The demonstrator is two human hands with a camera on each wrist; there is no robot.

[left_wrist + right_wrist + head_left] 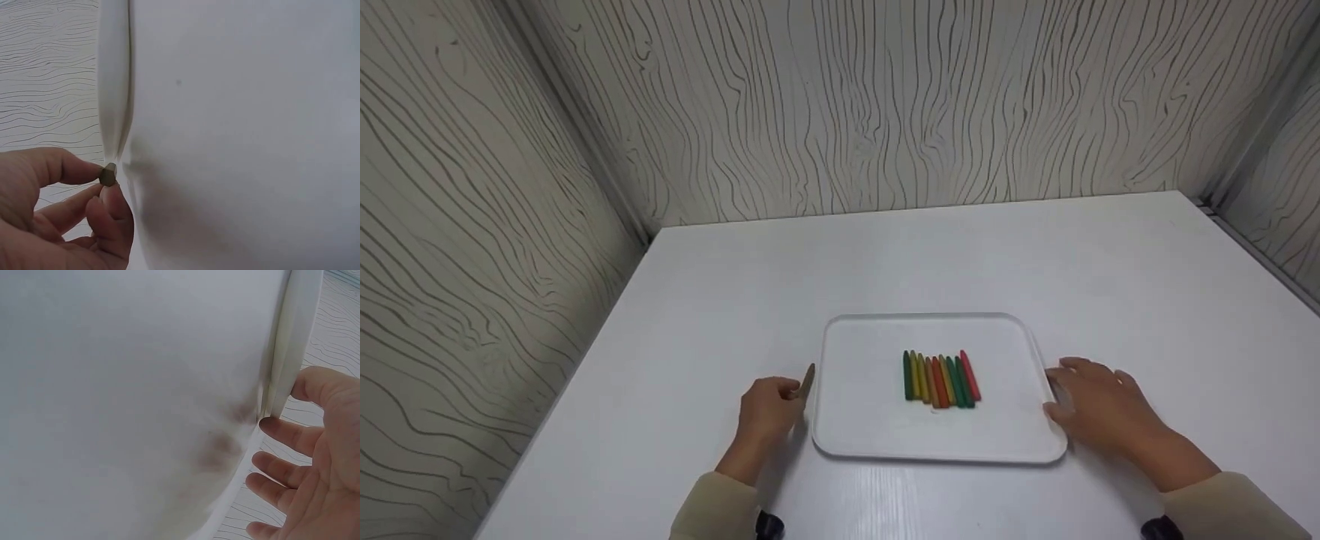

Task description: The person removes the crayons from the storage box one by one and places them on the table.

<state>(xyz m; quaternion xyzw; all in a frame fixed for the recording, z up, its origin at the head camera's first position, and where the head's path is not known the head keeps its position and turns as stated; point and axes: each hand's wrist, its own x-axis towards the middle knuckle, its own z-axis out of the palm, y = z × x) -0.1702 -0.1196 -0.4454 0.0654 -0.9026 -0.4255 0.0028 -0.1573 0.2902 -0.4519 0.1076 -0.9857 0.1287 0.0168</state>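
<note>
- Left hand point(769, 409) pinches a brown crayon point(808, 379) beside a white tray point(862, 431).
- Right hand point(1099, 409), fingers relaxed, touches the tray's right rim.
- Multicolored crayons point(939, 382) lie inside, side by side.

No lettering, label, brand, number or sign can be read — in any view.

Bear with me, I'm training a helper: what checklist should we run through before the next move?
1. Left hand's grip secures the brown crayon: ok, pinched.
2. Brown crayon inside the tray: not ok, it is just outside the left rim.
3. Brown crayon free of the rim: cannot tell, too close to judge.
4. Right hand's grip at the tray's right edge: ok; firmness cannot be told.
5. Row of crayons within the tray: ok.
6. Crayon ends even: not ok, staggered.
</note>
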